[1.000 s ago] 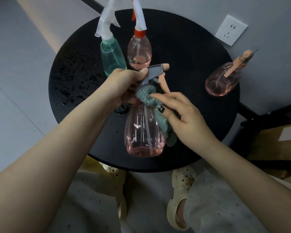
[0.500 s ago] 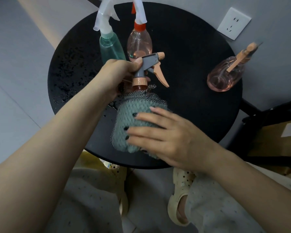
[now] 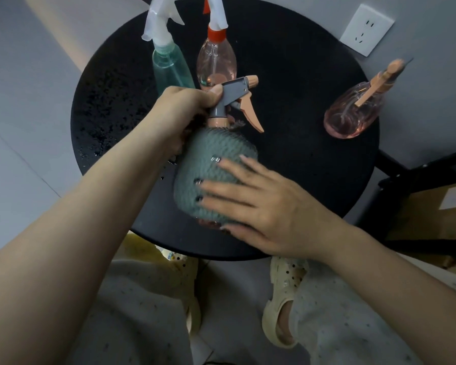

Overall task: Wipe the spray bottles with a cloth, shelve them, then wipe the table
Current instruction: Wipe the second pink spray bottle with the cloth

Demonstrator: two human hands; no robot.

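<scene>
I hold a pink spray bottle with a grey and peach trigger head (image 3: 234, 97) above the round black table (image 3: 300, 159). My left hand (image 3: 184, 111) grips its neck and head. A grey-green cloth (image 3: 211, 159) wraps the bottle's body, hiding nearly all of it. My right hand (image 3: 256, 204) presses the cloth against the bottle, fingers spread over it. At the table's back stand a green bottle with a white head (image 3: 169, 67) and a pink bottle with an orange collar (image 3: 216, 61). Another pink bottle (image 3: 353, 114) stands at the right.
Water droplets (image 3: 106, 111) speckle the table's left side. A wall socket (image 3: 366, 29) sits on the grey wall behind. A dark shelf frame (image 3: 406, 175) and a cardboard box (image 3: 437, 212) are at the right. My legs and pale sandals show below the table edge.
The cloth went from bunched at the bottle's neck to spread over its whole body. My right hand moved from the bottle's side to its front and slid slightly along the cloth.
</scene>
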